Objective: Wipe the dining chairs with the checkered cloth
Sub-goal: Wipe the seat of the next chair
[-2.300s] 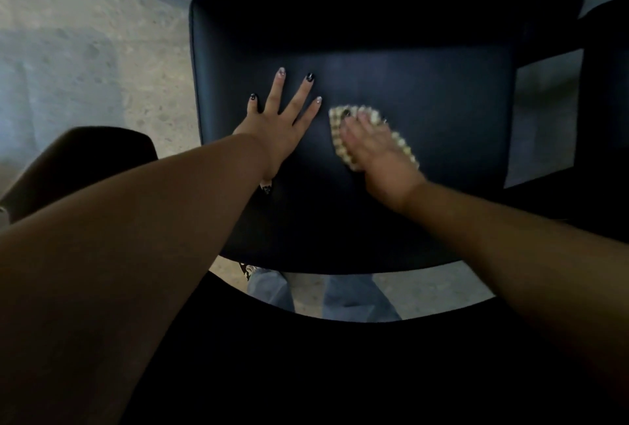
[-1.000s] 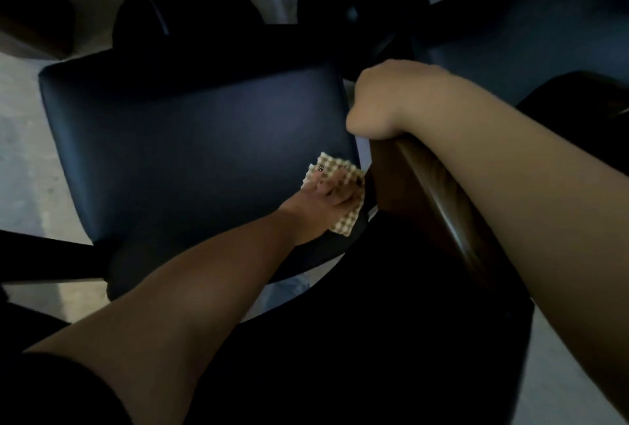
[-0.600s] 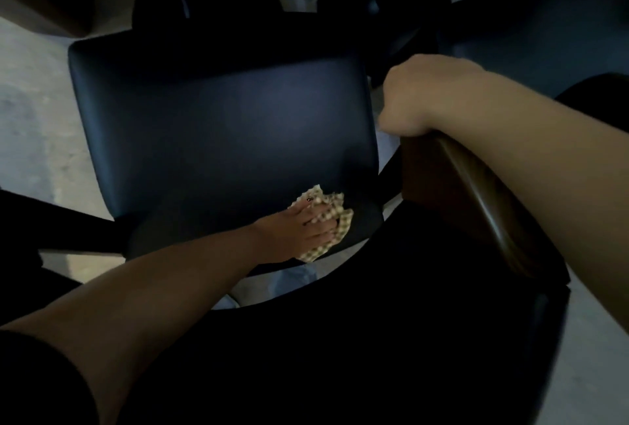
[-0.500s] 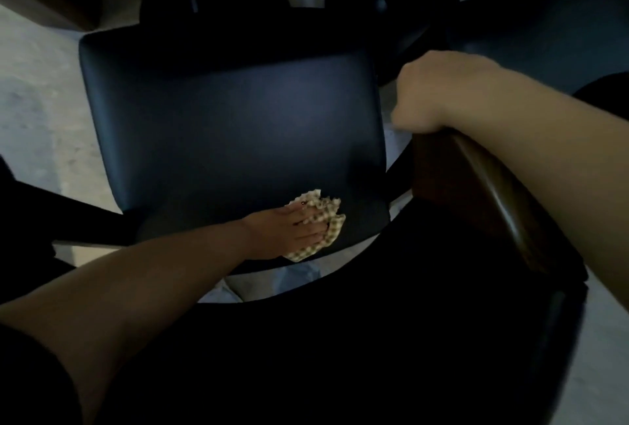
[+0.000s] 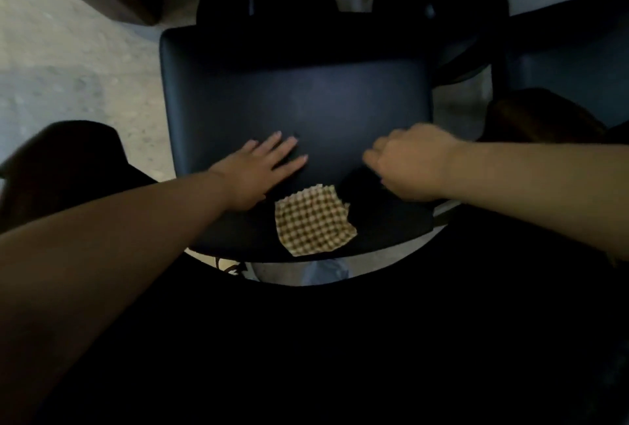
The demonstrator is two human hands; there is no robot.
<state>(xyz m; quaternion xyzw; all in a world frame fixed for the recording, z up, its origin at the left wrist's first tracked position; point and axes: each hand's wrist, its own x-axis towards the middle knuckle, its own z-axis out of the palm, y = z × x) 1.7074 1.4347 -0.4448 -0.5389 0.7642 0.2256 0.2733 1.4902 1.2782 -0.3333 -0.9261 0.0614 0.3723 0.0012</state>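
Head view, dim light. Dark dining chair seat [image 5: 306,101] fills the centre of the frame, its near edge curved toward the viewer.

Checkered cloth [image 5: 315,220] lies on the near part of the seat, close to the front edge, spread mostly flat with one corner on its right side folded or in shadow. Neither hand grips it.

Left hand [image 5: 258,169] rests palm down on the seat, fingers straight and spread, just left of and beyond the cloth; the heel of the hand is near the cloth's upper left corner, contact uncertain.

Right hand [image 5: 408,162] hovers over or touches the seat just right of the cloth, back of the hand up, fingers curled loosely under and blurred; cannot tell whether it holds anything.

Second dark seat [image 5: 571,84] at the right edge. Brown wooden chair part [image 5: 544,118] just beside it. Pale speckled floor [image 5: 68,67] at left.
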